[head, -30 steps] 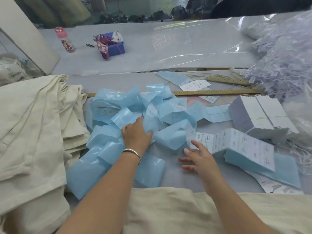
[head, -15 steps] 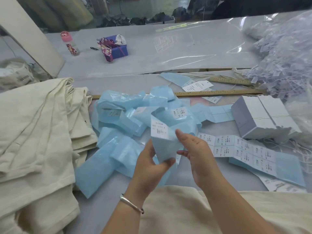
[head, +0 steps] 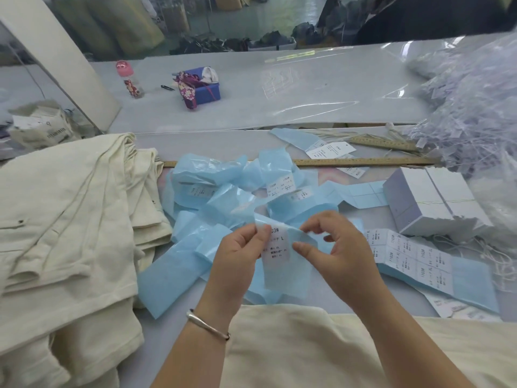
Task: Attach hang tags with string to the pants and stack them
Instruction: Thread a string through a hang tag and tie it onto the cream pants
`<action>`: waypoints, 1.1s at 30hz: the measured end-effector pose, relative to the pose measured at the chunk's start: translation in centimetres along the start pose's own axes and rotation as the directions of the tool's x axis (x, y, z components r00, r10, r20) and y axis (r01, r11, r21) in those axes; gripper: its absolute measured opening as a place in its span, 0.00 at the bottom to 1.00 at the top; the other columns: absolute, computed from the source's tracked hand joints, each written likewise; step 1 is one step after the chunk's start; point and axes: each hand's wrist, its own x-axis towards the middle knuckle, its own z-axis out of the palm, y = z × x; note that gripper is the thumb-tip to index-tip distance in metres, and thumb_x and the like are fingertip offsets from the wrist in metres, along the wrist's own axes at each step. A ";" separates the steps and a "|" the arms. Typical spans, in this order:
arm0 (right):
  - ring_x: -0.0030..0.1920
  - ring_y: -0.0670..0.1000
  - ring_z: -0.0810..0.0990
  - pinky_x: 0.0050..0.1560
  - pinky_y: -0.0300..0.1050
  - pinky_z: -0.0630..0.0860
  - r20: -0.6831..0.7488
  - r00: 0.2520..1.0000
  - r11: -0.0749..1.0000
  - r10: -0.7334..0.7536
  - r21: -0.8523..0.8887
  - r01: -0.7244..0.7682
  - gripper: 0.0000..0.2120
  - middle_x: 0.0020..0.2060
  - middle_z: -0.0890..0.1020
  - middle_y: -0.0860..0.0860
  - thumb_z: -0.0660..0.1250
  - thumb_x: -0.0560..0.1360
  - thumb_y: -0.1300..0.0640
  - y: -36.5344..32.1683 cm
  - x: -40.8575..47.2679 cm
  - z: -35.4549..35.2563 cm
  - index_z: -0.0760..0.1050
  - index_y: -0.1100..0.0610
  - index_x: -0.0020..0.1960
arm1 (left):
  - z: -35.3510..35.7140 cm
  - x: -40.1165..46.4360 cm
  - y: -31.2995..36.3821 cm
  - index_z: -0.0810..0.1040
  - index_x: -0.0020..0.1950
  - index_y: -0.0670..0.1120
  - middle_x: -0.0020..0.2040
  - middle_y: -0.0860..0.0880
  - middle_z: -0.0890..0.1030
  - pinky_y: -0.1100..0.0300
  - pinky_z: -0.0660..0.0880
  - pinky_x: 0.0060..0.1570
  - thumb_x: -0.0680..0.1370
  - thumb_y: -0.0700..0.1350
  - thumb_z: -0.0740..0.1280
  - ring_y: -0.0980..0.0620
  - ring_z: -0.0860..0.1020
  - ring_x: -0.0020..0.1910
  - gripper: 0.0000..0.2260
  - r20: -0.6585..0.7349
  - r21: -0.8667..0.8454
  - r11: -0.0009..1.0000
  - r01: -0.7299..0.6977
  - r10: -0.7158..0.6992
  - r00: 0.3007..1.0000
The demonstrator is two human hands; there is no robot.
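Left hand pinched the left edge of a white printed sticker, thumb on its face, fingers curled behind. Right hand pinched the pale blue backing strip at the sticker's right edge — thumb and forefinger closed on it, the other fingers loosely bent above. Sticker and strip were held up just over the table, between the two hands. A silver bangle sat on the left wrist.

Behind the hands lay a loose heap of blue backing strips, some still bearing labels. To the right, a flat sheet of printed stickers, then a white box. A wooden ruler ran across beyond the heap.

Cream pants — a folded stack at left, another pair spread along the near edge under the forearms. Hang tags with string filled a clear bag at far right.
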 end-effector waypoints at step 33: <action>0.55 0.53 0.80 0.55 0.47 0.73 0.237 0.970 0.659 0.049 0.723 -0.209 0.08 0.52 0.83 0.55 0.74 0.62 0.57 -2.7 -8.2 -6.9 0.78 0.58 0.37 | -1.6 4.4 2.7 0.76 0.47 0.44 0.48 0.43 0.78 0.54 0.75 0.44 0.81 0.48 0.61 0.43 0.79 0.46 0.10 -0.375 0.209 0.942 0.262 -0.170 0.911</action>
